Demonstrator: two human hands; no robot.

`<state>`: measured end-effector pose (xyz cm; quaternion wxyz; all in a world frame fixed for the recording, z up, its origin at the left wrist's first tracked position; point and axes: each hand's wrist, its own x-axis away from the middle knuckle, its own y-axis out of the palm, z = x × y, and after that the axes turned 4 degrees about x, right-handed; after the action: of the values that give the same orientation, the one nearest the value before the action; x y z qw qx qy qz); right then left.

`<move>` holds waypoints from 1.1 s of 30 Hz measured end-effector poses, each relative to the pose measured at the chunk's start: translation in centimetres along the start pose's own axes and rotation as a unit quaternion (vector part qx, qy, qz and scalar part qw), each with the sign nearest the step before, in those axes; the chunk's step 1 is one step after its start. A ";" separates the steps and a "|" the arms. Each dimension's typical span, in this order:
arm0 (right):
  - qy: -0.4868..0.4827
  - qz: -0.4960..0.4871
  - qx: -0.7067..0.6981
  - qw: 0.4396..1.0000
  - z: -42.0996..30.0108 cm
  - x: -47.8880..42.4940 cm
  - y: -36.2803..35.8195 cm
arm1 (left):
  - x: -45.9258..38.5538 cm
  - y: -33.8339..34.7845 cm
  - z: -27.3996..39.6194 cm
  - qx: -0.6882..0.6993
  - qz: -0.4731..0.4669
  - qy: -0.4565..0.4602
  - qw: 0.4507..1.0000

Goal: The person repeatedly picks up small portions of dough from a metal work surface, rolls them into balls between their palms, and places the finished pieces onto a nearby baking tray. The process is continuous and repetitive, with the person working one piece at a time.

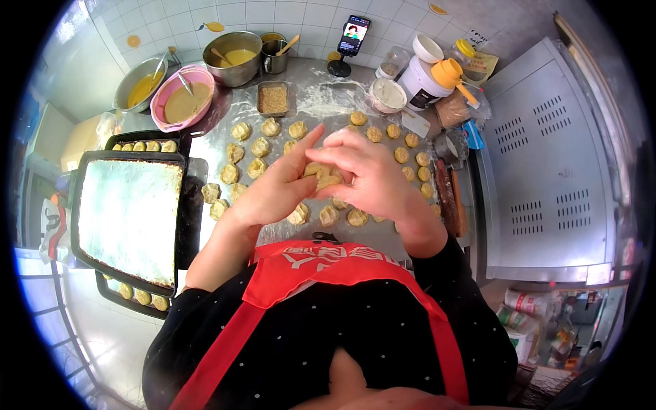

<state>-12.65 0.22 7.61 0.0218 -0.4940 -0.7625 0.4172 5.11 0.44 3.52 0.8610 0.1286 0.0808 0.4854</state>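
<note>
A pale yellow piece of dough (326,176) is gripped between my two hands above the metal worktop (328,105). My left hand (284,182) supports it from the left, thumb against its side. Curled over its right side are the fingers of my right hand (361,166). Parts of the dough are hidden by the fingers. To the left of my hands several rough, wrinkled dough pieces (260,147) lie in loose rows, and more (328,216) rest nearer my apron. On the right are several smoother round dough balls (401,155), some with sesame-like specks on top.
Along the back wall stand a steel pot of yellow liquid (241,55), a pink basin (184,105), a small tray of seeds (272,98), a phone on a stand (353,37) and a tub of white powder (388,95). Stacked baking trays (128,220) are at left; a vented metal cabinet (548,164) is at right.
</note>
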 end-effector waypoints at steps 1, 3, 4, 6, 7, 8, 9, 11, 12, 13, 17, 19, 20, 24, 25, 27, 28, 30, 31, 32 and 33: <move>-0.034 0.020 0.001 0.999 0.4 0.0 0.1 | -0.1 -0.2 0.1 0.001 -0.001 0.009 1.000; -0.102 0.060 0.002 0.993 2.1 -0.2 0.4 | -0.4 -0.4 -0.2 0.082 0.023 0.033 0.996; -0.096 0.112 -0.007 0.989 2.3 -0.2 0.7 | -0.4 -0.1 -0.4 0.170 0.036 0.058 0.983; -0.084 0.215 -0.027 0.973 2.5 -0.3 1.6 | -0.5 1.5 -1.3 0.337 0.061 0.104 0.934; -0.099 0.202 -0.019 0.974 2.7 -0.3 2.2 | -0.6 2.5 -2.1 0.369 0.077 0.109 0.920; -0.115 0.189 -0.012 0.975 2.9 -0.2 2.9 | -0.6 2.4 -2.2 0.366 0.102 0.111 0.918; -0.129 0.176 -0.004 0.976 2.8 -0.1 3.2 | -0.6 2.3 -2.4 0.363 0.127 0.112 0.916; -0.072 0.135 -0.002 0.988 1.8 -0.1 2.8 | -0.7 0.6 -2.9 0.293 0.095 0.044 0.951; -0.061 0.116 0.003 0.991 1.4 -0.2 2.5 | -0.7 -0.2 -2.8 0.256 0.078 0.009 0.964; -0.050 0.098 0.007 0.994 1.4 -0.2 2.1 | -0.5 -0.5 -2.6 0.252 0.062 -0.010 0.966; -0.120 0.044 0.068 0.989 2.2 0.0 1.2 | -0.2 -0.7 -1.8 0.241 0.006 -0.027 0.970; -0.123 0.029 0.101 0.987 0.7 -0.5 0.3 | -0.1 -0.3 -1.1 0.209 0.009 -0.009 0.978; -0.138 0.048 0.089 0.985 0.7 -0.6 0.5 | -0.2 0.4 -0.3 0.180 0.023 0.002 0.983; -0.192 0.159 -0.048 0.967 2.5 -0.7 2.0 | -0.6 2.1 2.1 0.273 0.066 0.032 0.959; -0.170 0.158 -0.090 0.968 2.6 -0.4 1.7 | -0.8 2.2 1.4 0.308 0.078 0.045 0.947; -0.161 0.189 -0.063 0.967 1.9 -0.7 2.0 | -1.6 2.2 -0.6 0.375 0.102 0.073 0.919; -0.170 0.220 0.010 0.961 1.0 -1.3 3.1 | -1.5 2.2 -0.7 0.461 0.070 0.037 0.884; -0.180 0.191 0.116 0.958 2.1 -1.6 3.1 | -2.2 0.6 -2.2 0.478 -0.024 0.039 0.877; -0.189 0.180 0.168 0.951 2.7 -1.7 3.1 | -2.0 0.3 -2.8 0.510 -0.011 0.001 0.860; -0.210 0.163 0.173 0.948 2.9 -2.2 2.8 | -1.9 0.3 -2.8 0.547 0.000 -0.038 0.836; -0.217 0.147 0.171 0.950 3.0 -2.5 2.4 | -1.9 0.9 -2.4 0.550 0.021 -0.025 0.834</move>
<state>-10.92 -3.13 5.04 -0.1218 -0.4869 -0.5847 0.6374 2.76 -0.39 1.54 0.6396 0.5950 0.3098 0.3755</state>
